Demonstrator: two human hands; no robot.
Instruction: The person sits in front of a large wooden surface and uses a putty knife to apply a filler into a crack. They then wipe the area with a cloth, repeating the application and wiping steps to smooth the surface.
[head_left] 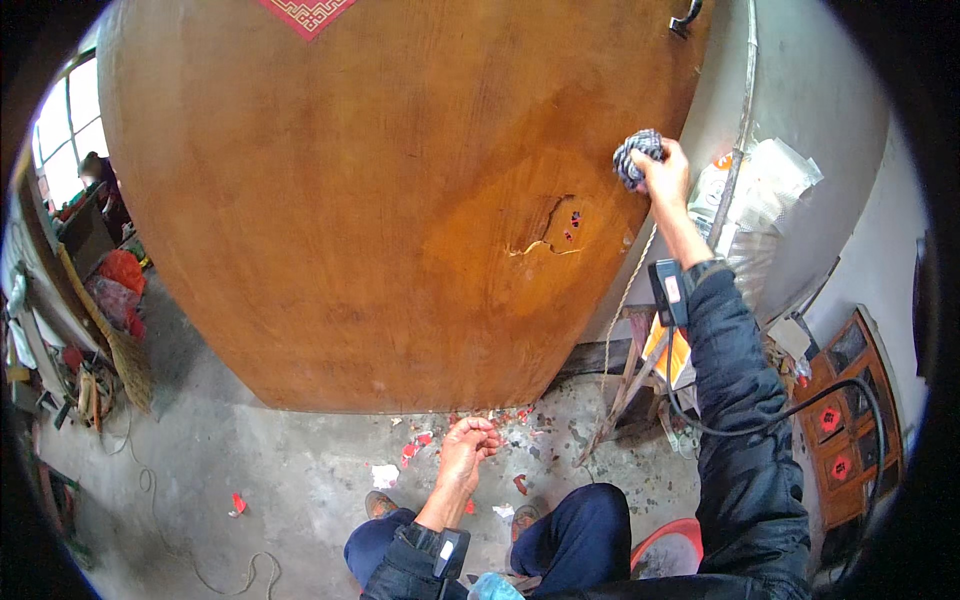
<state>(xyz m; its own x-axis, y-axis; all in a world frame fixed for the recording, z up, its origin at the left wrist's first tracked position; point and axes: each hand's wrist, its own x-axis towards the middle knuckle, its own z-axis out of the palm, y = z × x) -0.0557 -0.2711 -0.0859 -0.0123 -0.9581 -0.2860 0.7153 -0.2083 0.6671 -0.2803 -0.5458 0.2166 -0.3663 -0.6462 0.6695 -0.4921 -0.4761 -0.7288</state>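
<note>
My right hand (667,177) is closed round a bunched grey-and-white patterned cloth (638,158). The cloth is at the right edge of a large brown wooden door (330,200). A darker, wet-looking patch spreads over the door to the left of the cloth. Lower down, a cracked hole (570,225) with splintered edges breaks the panel. My left hand (468,452) hangs low in front of the door's bottom edge, fingers loosely curled in, with nothing visible in them.
Red and white scraps (415,447) litter the floor below the door. A rope (632,285), a pole (738,130) and plastic bags (765,190) are at the right. A red basin (672,535) sits by my right leg; a straw broom (125,365) leans at the left.
</note>
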